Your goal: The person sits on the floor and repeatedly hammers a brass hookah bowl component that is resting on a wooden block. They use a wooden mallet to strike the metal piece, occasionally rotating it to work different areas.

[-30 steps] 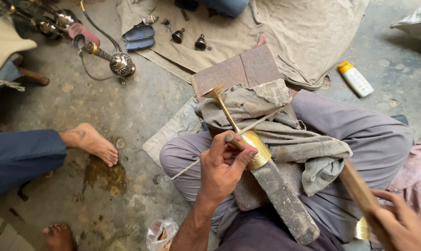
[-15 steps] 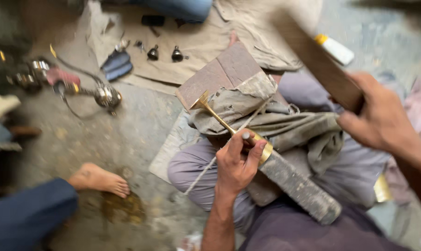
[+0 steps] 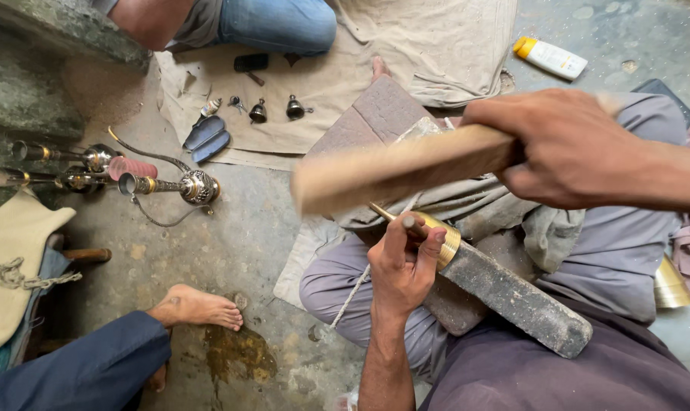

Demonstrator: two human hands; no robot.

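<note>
One view only, from the head camera looking down at a seated worker's lap.

Hidden or unclear: the wooden stick [image 3: 406, 169] across the centre of the frame is blurred along its whole length, so its free end cannot be made out. The brass piece [image 3: 445, 237] at centre is largely covered by the left hand [image 3: 402, 266] and by the grey cloth [image 3: 505, 209] above it; only a gold rim and a thin brass stem show. A second brass rim [image 3: 670, 285] at the right edge is cut off by grey clothing. A person at upper centre shows only as a knee in blue jeans [image 3: 276, 24]; another at lower left shows only a dark blue trouser leg and a bare foot [image 3: 196, 307].

Containers: a white bottle with a yellow cap [image 3: 550, 58] lies on the floor at upper right; its contents cannot be seen. On the tan sheet [image 3: 337, 84] at upper centre lie small dark metal fittings.

Hands: the left hand, rising from the bottom centre, is curled and clamped on the brass piece, thumb upward, pressing it against the top end of a dark stone bar [image 3: 516, 297] that slants toward lower right. The right hand [image 3: 565, 148], entering from the right edge, is closed in a fist around the stick, held above the lap.

At left, ornate metal pipes [image 3: 170, 185] lie on the concrete.
</note>
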